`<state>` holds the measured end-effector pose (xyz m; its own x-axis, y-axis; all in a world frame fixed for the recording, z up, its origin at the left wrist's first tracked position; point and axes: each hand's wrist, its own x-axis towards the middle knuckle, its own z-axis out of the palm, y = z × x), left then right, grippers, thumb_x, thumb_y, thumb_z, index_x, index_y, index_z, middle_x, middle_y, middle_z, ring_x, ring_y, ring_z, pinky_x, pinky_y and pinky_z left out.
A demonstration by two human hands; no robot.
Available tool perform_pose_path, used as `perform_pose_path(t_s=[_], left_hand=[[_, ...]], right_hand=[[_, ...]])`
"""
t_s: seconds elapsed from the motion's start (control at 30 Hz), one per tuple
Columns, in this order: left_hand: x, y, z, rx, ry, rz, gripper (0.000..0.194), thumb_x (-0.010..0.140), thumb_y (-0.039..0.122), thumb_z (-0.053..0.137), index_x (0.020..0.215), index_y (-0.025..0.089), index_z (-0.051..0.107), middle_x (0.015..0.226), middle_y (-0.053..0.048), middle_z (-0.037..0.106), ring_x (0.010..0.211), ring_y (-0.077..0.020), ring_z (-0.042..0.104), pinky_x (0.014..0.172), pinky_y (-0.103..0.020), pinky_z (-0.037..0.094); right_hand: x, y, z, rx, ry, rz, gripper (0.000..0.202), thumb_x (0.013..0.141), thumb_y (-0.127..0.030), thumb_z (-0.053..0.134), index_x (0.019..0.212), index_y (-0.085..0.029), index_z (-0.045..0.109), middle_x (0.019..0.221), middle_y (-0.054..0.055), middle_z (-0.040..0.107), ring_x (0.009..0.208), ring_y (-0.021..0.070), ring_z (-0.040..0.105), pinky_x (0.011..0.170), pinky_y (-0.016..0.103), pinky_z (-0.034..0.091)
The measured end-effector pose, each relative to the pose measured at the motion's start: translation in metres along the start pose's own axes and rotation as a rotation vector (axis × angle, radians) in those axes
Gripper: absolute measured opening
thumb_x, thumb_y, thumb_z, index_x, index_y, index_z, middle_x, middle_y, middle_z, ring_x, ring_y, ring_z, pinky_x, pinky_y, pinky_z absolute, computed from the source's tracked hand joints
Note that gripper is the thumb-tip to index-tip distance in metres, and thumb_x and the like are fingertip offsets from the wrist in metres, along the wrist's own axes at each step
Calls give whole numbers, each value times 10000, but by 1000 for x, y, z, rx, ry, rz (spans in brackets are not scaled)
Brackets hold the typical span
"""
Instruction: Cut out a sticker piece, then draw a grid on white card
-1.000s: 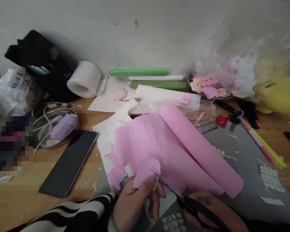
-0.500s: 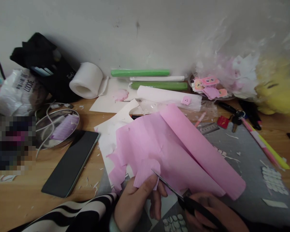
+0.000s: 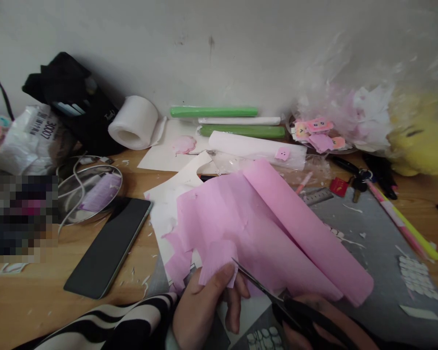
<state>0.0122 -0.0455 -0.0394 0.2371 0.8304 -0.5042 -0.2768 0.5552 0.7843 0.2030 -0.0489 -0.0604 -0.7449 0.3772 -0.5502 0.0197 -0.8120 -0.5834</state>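
Our left hand (image 3: pixel 200 307) pinches the small, squarish pink paper piece (image 3: pixel 218 255), likely light and tearable, near its lower edge; our right hand (image 3: pixel 320 303) grips black-handled metal scissors (image 3: pixel 287 308).

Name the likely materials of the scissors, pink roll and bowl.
Scissors: apparently metal blades, by their grey glint; dull black handles, perhaps plastic.
Pink roll: matte, probably paper, by its creases and ragged edge.
Bowl: shiny, seemingly metal, by its bright glints.
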Motion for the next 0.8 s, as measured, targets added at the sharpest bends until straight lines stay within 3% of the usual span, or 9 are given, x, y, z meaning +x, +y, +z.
perform_pose_path(t_s=[0.1, 0.3, 0.5, 0.67, 0.8], left_hand=[[-1, 2, 1, -14, 27, 19, 403, 835, 477, 452, 624, 167, 601, 305, 56, 466, 348, -68, 381, 565, -215, 366], [-3, 3, 3, 15, -9, -2, 424, 812, 522, 482, 614, 167, 603, 306, 52, 466, 338, -74, 380, 486, -220, 326], [0, 1, 2, 18, -39, -9, 446, 764, 575, 524, 607, 166, 608, 315, 37, 479, 341, -90, 396, 412, -215, 305], [3, -6, -2, 2, -102, 16, 466, 732, 604, 541, 589, 165, 605, 295, 38, 473, 309, -81, 395, 398, -206, 308], [2, -5, -1, -19, -70, -6, 452, 750, 587, 533, 603, 164, 600, 306, 44, 474, 306, -67, 385, 393, -194, 295]], right_hand=[[0, -1, 5, 41, 44, -55, 619, 437, -775, 569, 427, -180, 400, 330, -76, 339, 289, 24, 287, 302, 154, 194], [-2, -6, 6, 19, 8, -41, 598, 420, -741, 622, 426, -166, 459, 302, -60, 366, 263, 41, 326, 255, 161, 201], [-4, -11, 13, -31, 147, 25, 566, 333, -692, 656, 415, -174, 445, 298, -75, 358, 263, 25, 285, 266, 170, 155], [-5, -11, 14, -72, 252, 89, 445, 399, -553, 680, 412, -175, 445, 324, -80, 374, 292, 23, 296, 311, 164, 211], [-2, -11, 13, -89, 262, 117, 475, 389, -594, 659, 372, -188, 413, 291, -73, 358, 262, 32, 289, 281, 176, 176]])
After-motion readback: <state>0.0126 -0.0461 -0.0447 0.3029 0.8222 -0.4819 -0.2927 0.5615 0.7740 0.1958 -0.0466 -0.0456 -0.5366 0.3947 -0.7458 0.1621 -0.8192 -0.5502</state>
